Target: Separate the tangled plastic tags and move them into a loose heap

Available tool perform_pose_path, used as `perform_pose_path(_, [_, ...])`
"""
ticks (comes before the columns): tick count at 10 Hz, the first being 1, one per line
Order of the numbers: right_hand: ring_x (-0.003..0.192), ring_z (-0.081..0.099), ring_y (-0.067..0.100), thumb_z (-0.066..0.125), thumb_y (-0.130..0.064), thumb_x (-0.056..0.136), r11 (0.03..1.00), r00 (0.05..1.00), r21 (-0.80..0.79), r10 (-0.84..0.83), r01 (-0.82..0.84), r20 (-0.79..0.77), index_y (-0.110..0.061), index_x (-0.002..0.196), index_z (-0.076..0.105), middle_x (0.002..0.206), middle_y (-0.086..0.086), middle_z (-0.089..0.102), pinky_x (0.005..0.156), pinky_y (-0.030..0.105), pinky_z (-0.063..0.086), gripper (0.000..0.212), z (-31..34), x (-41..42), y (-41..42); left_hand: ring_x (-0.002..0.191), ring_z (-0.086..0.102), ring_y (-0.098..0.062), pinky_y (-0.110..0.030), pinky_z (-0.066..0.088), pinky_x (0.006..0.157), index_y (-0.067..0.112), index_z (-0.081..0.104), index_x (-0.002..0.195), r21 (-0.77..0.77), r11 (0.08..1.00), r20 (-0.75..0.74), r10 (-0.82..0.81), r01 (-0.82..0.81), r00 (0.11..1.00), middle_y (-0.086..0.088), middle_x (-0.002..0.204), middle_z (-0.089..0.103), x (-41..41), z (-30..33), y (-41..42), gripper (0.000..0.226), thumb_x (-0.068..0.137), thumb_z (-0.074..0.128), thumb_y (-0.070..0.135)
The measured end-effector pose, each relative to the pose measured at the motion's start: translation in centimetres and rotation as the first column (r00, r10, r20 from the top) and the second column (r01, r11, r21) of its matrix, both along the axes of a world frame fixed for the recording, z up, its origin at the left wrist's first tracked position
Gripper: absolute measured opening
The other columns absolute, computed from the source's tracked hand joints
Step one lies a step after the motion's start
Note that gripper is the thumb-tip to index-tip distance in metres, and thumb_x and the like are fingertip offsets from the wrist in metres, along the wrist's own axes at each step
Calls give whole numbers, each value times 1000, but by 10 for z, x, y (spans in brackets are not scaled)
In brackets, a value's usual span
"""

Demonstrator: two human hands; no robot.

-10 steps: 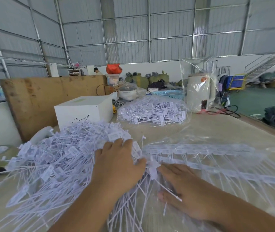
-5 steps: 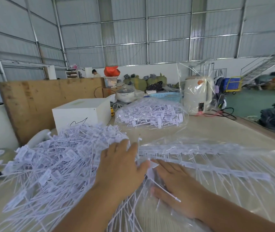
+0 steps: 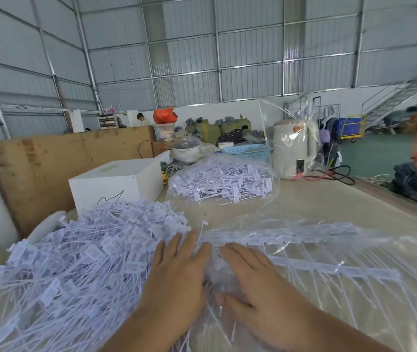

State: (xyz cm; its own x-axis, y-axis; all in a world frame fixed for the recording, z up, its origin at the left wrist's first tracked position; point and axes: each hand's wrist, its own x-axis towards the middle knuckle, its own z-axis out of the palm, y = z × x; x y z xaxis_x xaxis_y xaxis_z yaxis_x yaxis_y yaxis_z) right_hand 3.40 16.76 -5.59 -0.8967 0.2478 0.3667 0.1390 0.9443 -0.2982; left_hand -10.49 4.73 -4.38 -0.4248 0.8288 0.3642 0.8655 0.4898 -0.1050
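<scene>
Worktop [image 3: 329, 199] scene, your left hand [image 3: 177, 278] flat, fingers straight, on the loose heap of plastic tags [image 3: 75, 257], your right hand [image 3: 258, 288] flat beside it, pressing the joined tag strips [image 3: 316, 268] in clear plastic.

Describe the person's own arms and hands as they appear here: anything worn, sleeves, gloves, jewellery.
Both arms are bare as far as the frame shows them; no sleeve edge comes into view. The left hand and the right hand wear no gloves, and no ring, watch or bracelet shows on the fingers or wrists. The nails look short and unpainted. The upper arms lie outside the picture, so any sleeve there cannot be told.
</scene>
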Motion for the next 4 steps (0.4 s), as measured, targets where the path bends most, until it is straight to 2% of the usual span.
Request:
perform_pose_path(1, [138, 9, -5, 51, -48, 96, 999, 990, -45, 4, -11, -144, -31, 149, 29, 150, -26, 16, 109, 6, -2, 60, 19, 10, 0, 148, 2, -19, -42, 1, 122, 36, 12, 153, 74, 997, 6, -9, 9, 1000, 8, 161, 1, 3, 7, -4, 61, 97, 36, 33])
perform_pose_path(2, [121, 38, -11, 62, -32, 93, 981, 934, -183, -8, -61, -357, -26, 124, 59, 121, -33, 46, 99, 3, 24, 32, 44, 25, -3, 145, 14, -12, -35, 11, 120, 37, 22, 151, 154, 986, 69, -82, 70, 994, 13, 158, 16, 12, 17, -11, 55, 99, 38, 37])
perform_pose_path(3, [93, 61, 4, 69, -14, 89, 939, 859, -303, -16, -163, -512, -23, 93, 72, 89, -16, 65, 81, 10, 42, 11, 63, 41, -11, 129, 36, 4, -21, 29, 109, 44, 38, 142, 239, 966, 238, -153, 94, 959, 26, 143, 40, 23, 36, -24, 48, 95, 45, 47])
perform_pose_path(4, [72, 64, 10, 71, -23, 84, 856, 769, -395, 6, -334, -639, -25, 82, 75, 76, -3, 70, 70, 17, 49, 4, 90, 63, -23, 105, 51, 16, -16, 44, 92, 55, 49, 124, 237, 952, 418, -280, 193, 864, 37, 116, 55, 41, 61, -48, 48, 79, 44, 70])
